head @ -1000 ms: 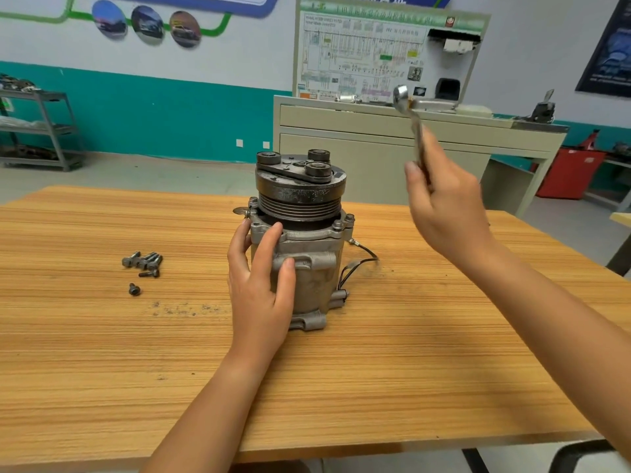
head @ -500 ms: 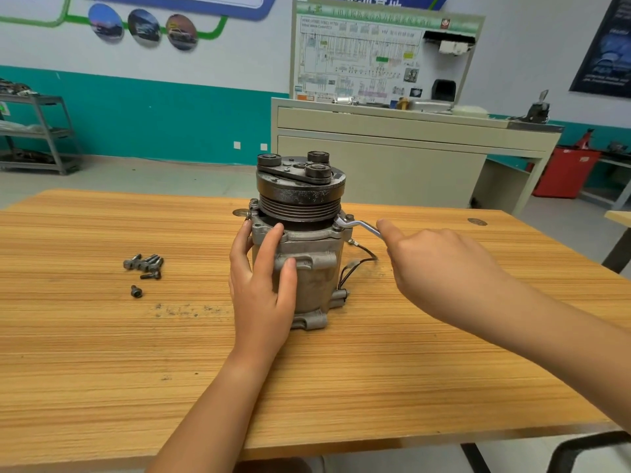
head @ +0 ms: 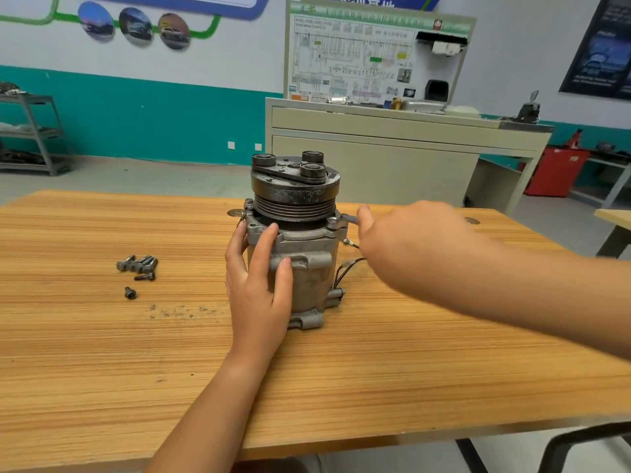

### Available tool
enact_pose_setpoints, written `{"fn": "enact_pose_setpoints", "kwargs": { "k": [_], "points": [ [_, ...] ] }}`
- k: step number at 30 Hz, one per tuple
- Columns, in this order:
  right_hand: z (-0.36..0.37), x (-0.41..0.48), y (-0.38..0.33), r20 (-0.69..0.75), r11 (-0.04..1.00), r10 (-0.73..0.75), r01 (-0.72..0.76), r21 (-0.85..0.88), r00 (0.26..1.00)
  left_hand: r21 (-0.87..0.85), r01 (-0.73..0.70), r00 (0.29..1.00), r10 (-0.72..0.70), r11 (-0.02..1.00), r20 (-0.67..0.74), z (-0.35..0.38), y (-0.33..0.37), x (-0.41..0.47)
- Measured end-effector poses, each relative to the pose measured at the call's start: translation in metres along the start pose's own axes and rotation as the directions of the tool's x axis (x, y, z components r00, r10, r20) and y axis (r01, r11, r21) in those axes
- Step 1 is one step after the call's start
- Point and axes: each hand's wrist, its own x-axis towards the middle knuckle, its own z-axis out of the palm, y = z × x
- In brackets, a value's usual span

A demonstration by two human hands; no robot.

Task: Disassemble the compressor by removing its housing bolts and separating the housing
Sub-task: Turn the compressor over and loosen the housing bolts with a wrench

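A wooden table (head: pixel 102 370) fills the near part of the scene, with dark grit (head: pixel 177 312) scattered left of its middle and a small round mark (head: pixel 472 220) near its far right edge. Beyond it stands a beige cabinet (head: pixel 375 165), and on that an upright wiring-diagram board (head: pixel 351 56). A dark lever unit (head: pixel 529 107) sits at the cabinet's right end. At far left is a grey metal rack (head: pixel 34 131) against a wall with a teal band (head: pixel 153 121); three oval pictures (head: pixel 136 27) hang above the band. A red bin (head: pixel 555 172) stands far right under a dark poster (head: pixel 601 46). A black tube frame (head: pixel 580 438) shows near right.
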Motion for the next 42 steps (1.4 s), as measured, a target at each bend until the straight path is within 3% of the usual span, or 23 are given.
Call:
{"fn": "enact_pose_setpoints", "kwargs": {
  "k": [2, 6, 9, 12, 14, 17, 19, 21, 23, 24, 26, 28, 30, 42],
  "points": [
    [0.012, 0.004, 0.018, -0.102, 0.999, -0.038, 0.035, -0.036, 0.994, 0.005, 0.002, 1.000, -0.002, 1.000, 0.010, 0.000, 0.000, 0.000],
    [0.055, 0.021, 0.050, -0.170, 0.992, -0.125, 0.118, -0.048, 0.977, 0.002, -0.012, 1.000, 0.012, 1.000, 0.005, -0.001, 0.000, 0.000],
    [0.081, 0.037, 0.062, -0.338, 0.986, -0.147, 0.165, 0.024, 0.930, -0.002, -0.025, 1.000, 0.025, 1.000, 0.007, 0.000, -0.001, 0.000],
    [0.101, 0.062, 0.056, -0.640, 0.957, -0.066, 0.231, 0.177, 0.765, -0.002, -0.030, 0.999, 0.030, 1.000, 0.018, -0.001, -0.002, 0.000],
    [0.107, 0.081, 0.041, -0.731, 0.941, 0.008, 0.242, 0.235, 0.682, -0.002, -0.034, 0.999, 0.034, 0.999, 0.025, -0.001, -0.002, 0.001],
    [0.108, 0.091, 0.024, -0.739, 0.900, 0.108, 0.250, 0.357, 0.665, 0.010, -0.040, 0.999, 0.040, 0.999, 0.024, -0.001, -0.002, 0.001],
    [0.102, 0.083, 0.022, -0.725, 0.840, 0.251, 0.227, 0.492, 0.642, 0.007, -0.037, 0.999, 0.036, 0.999, 0.029, -0.002, -0.003, 0.000],
    [0.090, 0.065, 0.026, -0.653, 0.697, 0.472, 0.202, 0.688, 0.593, 0.005, -0.032, 0.999, 0.032, 0.999, 0.028, -0.001, -0.004, 0.001],
    [0.073, 0.037, 0.029, -0.581, 0.566, 0.580, 0.230, 0.792, 0.571, -0.003, -0.025, 0.999, 0.025, 1.000, 0.020, 0.000, -0.003, 0.000],
    [0.065, 0.022, 0.029, -0.580, 0.579, 0.573, 0.215, 0.786, 0.579, -0.008, -0.023, 1.000, 0.024, 1.000, 0.016, 0.000, -0.003, 0.000],
    [0.050, -0.007, 0.026, -0.551, 0.697, 0.461, 0.100, 0.710, 0.696, -0.013, -0.024, 1.000, 0.024, 1.000, 0.009, 0.001, -0.002, 0.000],
    [0.041, -0.024, 0.021, -0.359, 0.806, 0.344, -0.077, 0.586, 0.867, -0.012, -0.019, 1.000, 0.019, 1.000, 0.007, 0.000, -0.001, 0.000],
    [0.043, -0.027, 0.016, -0.201, 0.843, 0.312, -0.172, 0.510, 0.929, -0.013, -0.008, 1.000, 0.008, 1.000, 0.011, 0.000, 0.000, 0.000],
    [-0.002, -0.014, -0.019, 0.128, 0.897, 0.245, -0.275, 0.346, 0.961, -0.015, -0.016, 1.000, 0.016, 1.000, 0.005, 0.000, 0.002, 0.000]
  ]
}}
